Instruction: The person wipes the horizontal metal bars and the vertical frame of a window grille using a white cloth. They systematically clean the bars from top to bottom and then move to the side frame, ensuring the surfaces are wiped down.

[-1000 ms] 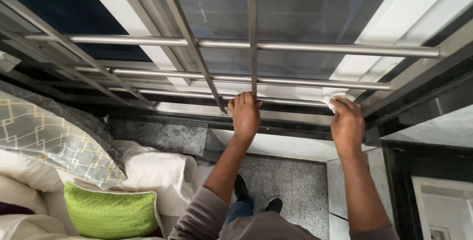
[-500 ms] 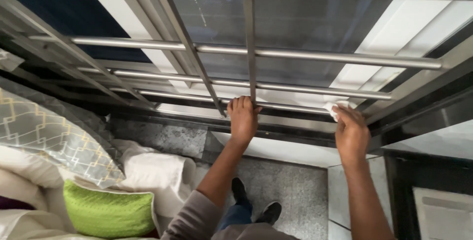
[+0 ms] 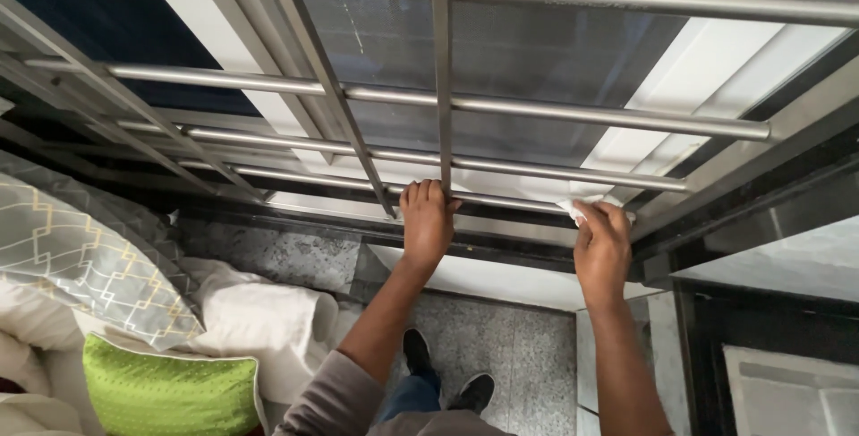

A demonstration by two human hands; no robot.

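Gripping the lowest horizontal bar (image 3: 501, 200) of the metal window grille (image 3: 537, 114), the left hand (image 3: 426, 221) has its fingers curled over the top of the rod, just at the foot of the vertical bar (image 3: 440, 69). The fingers are closed around the rod and the back of the hand faces the camera.

To the right of it, well apart along the same rod, the right hand (image 3: 601, 248) presses a small white cloth (image 3: 573, 210) against the bar, near the right end of the grille. The fingers are bent over the cloth and hold it tight; only a crumpled corner of the cloth shows at the fingertips, on their left side, and the remainder is hidden under the hand. So the cloth lies between the right hand and the rod, touching both, and it is away from the left hand.

Behind the grille there is a grey mesh screen (image 3: 501, 51) and pale window frames. Below the hands runs a dark stone ledge, and under it a speckled grey floor (image 3: 519, 346) where the person's two dark shoes (image 3: 443, 373) stand. At the left lie a green cushion (image 3: 165, 396), a grey patterned pillow (image 3: 80, 257) and white bedding (image 3: 259, 320).
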